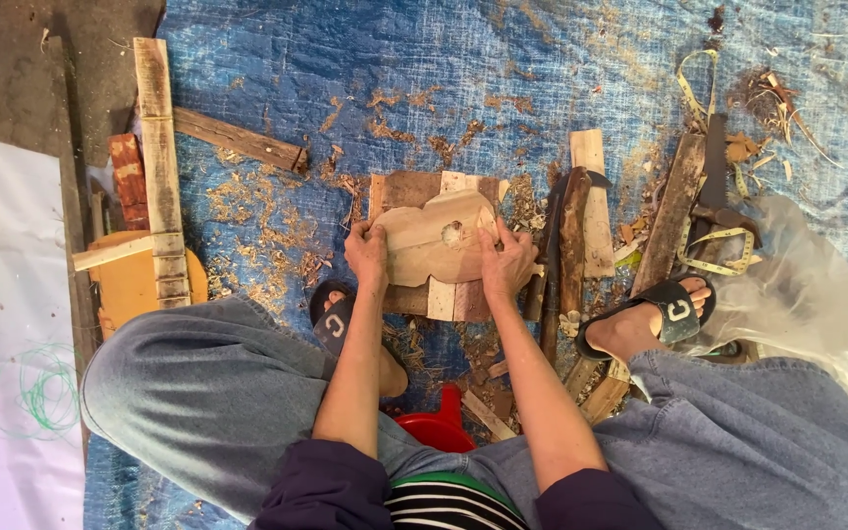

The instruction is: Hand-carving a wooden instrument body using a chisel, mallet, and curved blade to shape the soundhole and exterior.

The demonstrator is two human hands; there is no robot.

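Holding a flat, rounded wooden piece (434, 240) with both hands, the person sits low over a blue tarp (444, 79) in the middle of the frame. The piece is pale, has a small hole near its centre, and lies on a block of joined boards (414, 186) that serves as a small bench.

The left hand (367, 253) grips the left edge of the piece; its fingers (360, 231) are curled close around the rim, almost shut. The right hand (507, 263) holds the right edge in the same way, with the fingers bent over the top. Both hands touch the wood directly, and neither hand has a tool.

I judge that the step in hand is positioning or checking the piece on the block, not cutting. The next move probably calls for one hand to keep the piece steady while the other is freed for a tool.

A dark long-handled tool (571, 236) lies just to the right of the block, near the right hand. Wood shavings (257, 216) are spread to the left, and a yellow measuring tape (718, 245) is at the right of the frame.
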